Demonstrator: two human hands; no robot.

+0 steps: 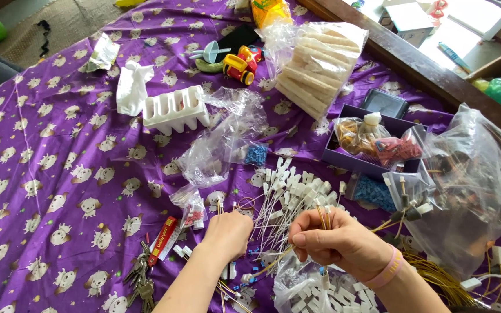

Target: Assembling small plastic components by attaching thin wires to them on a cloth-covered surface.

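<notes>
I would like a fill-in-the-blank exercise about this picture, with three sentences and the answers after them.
1. The right hand pinches a few thin yellow wires and wears a ____ band at the wrist.
2. The cloth under everything is ____ with a pattern of small white animals.
3. The bunch of keys lies to the ____ of the left hand in the picture.

Missing words: pink; purple; left
</notes>
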